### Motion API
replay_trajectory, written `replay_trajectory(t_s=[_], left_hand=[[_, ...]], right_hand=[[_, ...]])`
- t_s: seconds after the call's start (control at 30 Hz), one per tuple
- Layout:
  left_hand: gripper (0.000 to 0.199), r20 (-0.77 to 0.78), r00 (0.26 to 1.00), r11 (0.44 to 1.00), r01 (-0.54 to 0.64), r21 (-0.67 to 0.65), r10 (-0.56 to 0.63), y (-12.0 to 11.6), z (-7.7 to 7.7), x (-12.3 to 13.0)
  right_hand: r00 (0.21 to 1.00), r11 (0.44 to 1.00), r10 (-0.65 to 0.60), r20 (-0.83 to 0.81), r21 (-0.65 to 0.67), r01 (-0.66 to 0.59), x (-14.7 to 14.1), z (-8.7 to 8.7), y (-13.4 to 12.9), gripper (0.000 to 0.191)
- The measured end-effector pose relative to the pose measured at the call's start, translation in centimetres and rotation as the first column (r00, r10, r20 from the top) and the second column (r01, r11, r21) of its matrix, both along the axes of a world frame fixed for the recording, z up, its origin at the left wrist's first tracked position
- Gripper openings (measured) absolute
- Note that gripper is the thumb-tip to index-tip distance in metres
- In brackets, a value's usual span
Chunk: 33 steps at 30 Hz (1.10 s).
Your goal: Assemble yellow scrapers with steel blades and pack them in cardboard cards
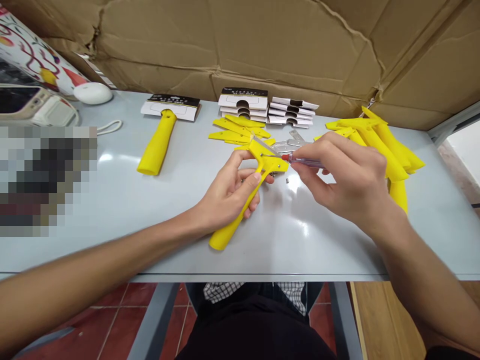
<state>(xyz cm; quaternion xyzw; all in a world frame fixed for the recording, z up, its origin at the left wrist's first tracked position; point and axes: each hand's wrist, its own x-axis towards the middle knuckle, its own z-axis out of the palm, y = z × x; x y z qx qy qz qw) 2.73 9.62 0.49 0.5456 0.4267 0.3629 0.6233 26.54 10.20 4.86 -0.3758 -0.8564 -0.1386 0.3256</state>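
Observation:
My left hand (235, 192) is closed round the handle of a yellow scraper (235, 226), whose wide head points up and away from me. In my right hand (343, 180) is a screwdriver (310, 162) with a clear handle and a red collar. Its thin shaft reaches left across the scraper's head, near a screw there. Just beyond the head lie metal blade holders (289, 145) and several flat yellow plates (234, 131). A small loose screw (287, 180) rests on the table between my hands.
Several yellow scraper handles (386, 145) are heaped at the right. Folded cards stand in two stacks (243, 100), (292, 111) at the back. Left of them lies a yellow scraper (157, 145) with a card on it. A white mouse (92, 93) sits far left, before a cardboard wall (262, 45).

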Motion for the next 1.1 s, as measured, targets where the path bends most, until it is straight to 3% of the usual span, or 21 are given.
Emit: replay_trajectory(t_s=[0.13,0.33,0.57,0.8,0.93,1.1], left_hand=[[0.037,-0.01,1.0,1.0,0.004,0.001,-0.004,-0.04,0.13,0.03],[0.041,-0.01,1.0,1.0,-0.002,-0.008,0.002,-0.08,0.2,0.11],[0.045,-0.007,1.0,1.0,-0.001,-0.004,0.001,-0.09,0.16,0.12],[0.044,-0.005,1.0,1.0,-0.009,0.001,0.009,-0.02,0.01,0.17],[0.041,-0.002,1.0,1.0,-0.016,-0.001,0.016,-0.03,-0.03,0.17],[0.043,-0.003,1.0,1.0,-0.009,-0.006,0.009,0.03,0.04,0.13]], right_hand=[[0.999,0.998,-0.035,-0.032,0.041,0.036,0.17,-0.2,0.02,0.02],[0.998,0.999,0.042,-0.038,0.005,-0.042,0.23,0.21,-0.19,0.01],[0.996,0.993,-0.086,-0.038,0.083,0.089,0.2,-0.24,-0.01,0.02],[0.999,1.0,-0.011,-0.036,0.01,0.012,0.16,0.14,-0.2,0.011],[0.998,0.997,-0.059,-0.029,0.043,0.06,0.3,-0.23,-0.01,0.013],[0.999,0.998,-0.03,-0.034,0.063,0.032,0.21,-0.13,0.03,0.014]])
